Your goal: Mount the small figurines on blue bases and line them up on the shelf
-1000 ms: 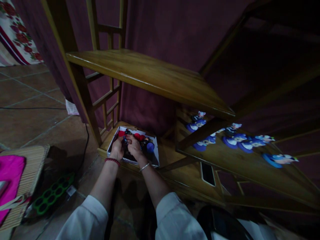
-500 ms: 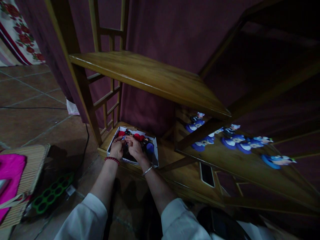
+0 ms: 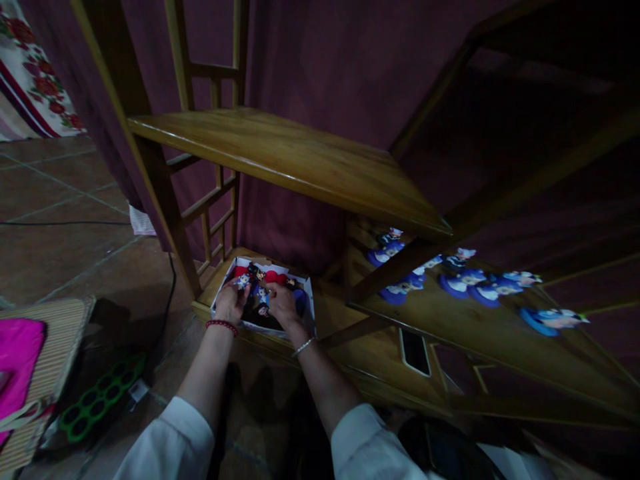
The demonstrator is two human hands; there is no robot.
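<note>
A shallow white cardboard box (image 3: 311, 303) stands on the low shelf with small figurines and red round pieces inside. My left hand (image 3: 231, 301) is over its left side, fingers closed round a small white-and-blue figurine (image 3: 243, 281). My right hand (image 3: 283, 303) reaches into the middle of the box, its fingertips closed at another blue-and-white figurine (image 3: 263, 293). A dark-haired figurine (image 3: 256, 271) lies just beyond my hands, and red pieces (image 3: 275, 277) lie along the back. Part of a blue round piece (image 3: 300, 299) shows beside my right hand.
A wooden shelf board (image 3: 290, 157) overhangs the box. On the shelf to the right stand several figurines on blue bases (image 3: 463, 281). A phone (image 3: 415, 351) lies on the low shelf. A green tray with round holes (image 3: 100, 400) is on the floor at left, near a pink cloth (image 3: 20, 353).
My hands were close together over the box and have moved apart. The figurine in my left hand now shows clearly, and my right hand has shifted right and slightly lower, beside another figurine.
</note>
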